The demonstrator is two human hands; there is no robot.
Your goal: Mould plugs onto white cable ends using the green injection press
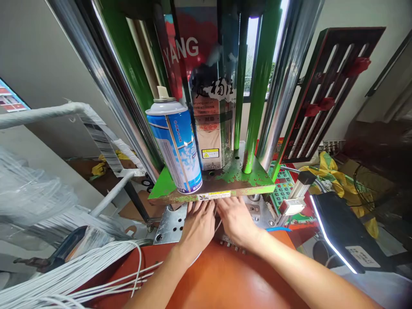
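Cable: 1 strand between the hands, thin, pale grey, gently curved; located at the front of the machine, under the edge of the green plate, trailing down toward the orange tabletop.

Hands: 2. Left hand and right hand side by side, close to the cable, palms down. Fingertips hidden beneath the plate; cannot tell whether either grip is closed on the cable.

Counts nearby: 1 spray can, blue and white, on the green plate; 1 slotted panel at right, 3 red pieces on it; 1 bundle of white cables at left, strands too many to count.
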